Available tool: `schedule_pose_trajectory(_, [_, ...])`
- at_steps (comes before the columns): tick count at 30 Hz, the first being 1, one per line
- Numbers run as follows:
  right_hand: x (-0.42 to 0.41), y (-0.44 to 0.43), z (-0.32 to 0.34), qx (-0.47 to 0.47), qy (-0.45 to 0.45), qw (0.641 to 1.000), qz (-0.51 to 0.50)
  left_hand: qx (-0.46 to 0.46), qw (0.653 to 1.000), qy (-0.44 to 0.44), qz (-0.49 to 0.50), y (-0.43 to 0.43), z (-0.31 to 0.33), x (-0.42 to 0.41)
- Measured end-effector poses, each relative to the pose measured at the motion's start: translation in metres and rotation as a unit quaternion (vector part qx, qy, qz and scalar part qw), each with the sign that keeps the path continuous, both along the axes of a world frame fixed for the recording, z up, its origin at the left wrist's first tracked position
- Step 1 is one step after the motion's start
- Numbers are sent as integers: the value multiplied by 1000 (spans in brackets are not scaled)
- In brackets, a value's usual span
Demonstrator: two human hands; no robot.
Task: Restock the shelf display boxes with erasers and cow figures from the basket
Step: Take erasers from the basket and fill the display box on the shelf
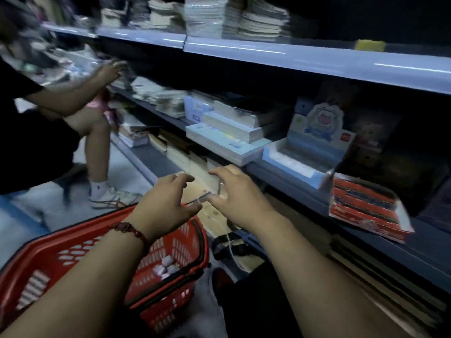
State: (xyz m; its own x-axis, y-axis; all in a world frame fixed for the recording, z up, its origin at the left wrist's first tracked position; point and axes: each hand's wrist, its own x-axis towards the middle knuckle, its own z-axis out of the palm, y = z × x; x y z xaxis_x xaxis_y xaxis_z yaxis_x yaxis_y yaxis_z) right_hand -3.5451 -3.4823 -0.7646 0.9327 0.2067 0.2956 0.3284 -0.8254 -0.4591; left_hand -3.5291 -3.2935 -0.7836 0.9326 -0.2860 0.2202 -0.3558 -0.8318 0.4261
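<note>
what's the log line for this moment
right hand pinches small clear plastic packet; left hand touches it; red plastic basket holds white erasers

One camera sits on the person's head and looks forward and steeply down along both forearms. The left hand (pixel 163 203) and right hand (pixel 235 193) are close to the lens, just below the frame's centre. The red basket (pixel 73 231) lies nearer still, at 7 o'clock. The shelves (pixel 317 61) run from 10 to 3 o'clock and slant down to the right, so the view is rolled. The wide lens bends the edges, and the picture is blurred.
</note>
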Motion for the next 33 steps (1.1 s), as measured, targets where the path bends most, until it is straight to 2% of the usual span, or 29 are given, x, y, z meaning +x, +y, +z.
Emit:
schedule_pose_trajectory(5, [30, 64, -46, -18, 61, 992, 109, 1, 995, 19, 102, 86, -14, -22])
schedule_pose_trajectory(11, [69, 130, -103, -132, 132, 959, 215, 50, 984, 65, 158, 158, -65, -43])
schedule_pose_trajectory(15, [96, 163, -141, -245, 149, 914, 287, 124, 967, 168, 144, 202, -128, -33])
schedule_pose_trajectory(19, [114, 190, -189, -334, 199, 849, 359, 167, 943, 263, 113, 237, -175, -10])
schedule_pose_trajectory(23, [132, 223, -257, -379, 244, 794, 408, 225, 887, 393, 88, 254, -242, 31])
schedule_pose_trajectory(28, [149, 260, -343, -390, 272, 751, 459, 254, 824, 501, 79, 255, -329, 66])
schedule_pose_trajectory(31, [159, 275, -385, -387, 272, 745, 470, 281, 794, 529, 102, 253, -364, 72])
schedule_pose_trajectory(33, [164, 282, -407, -376, 265, 754, 470, 262, 786, 544, 134, 253, -388, 69])
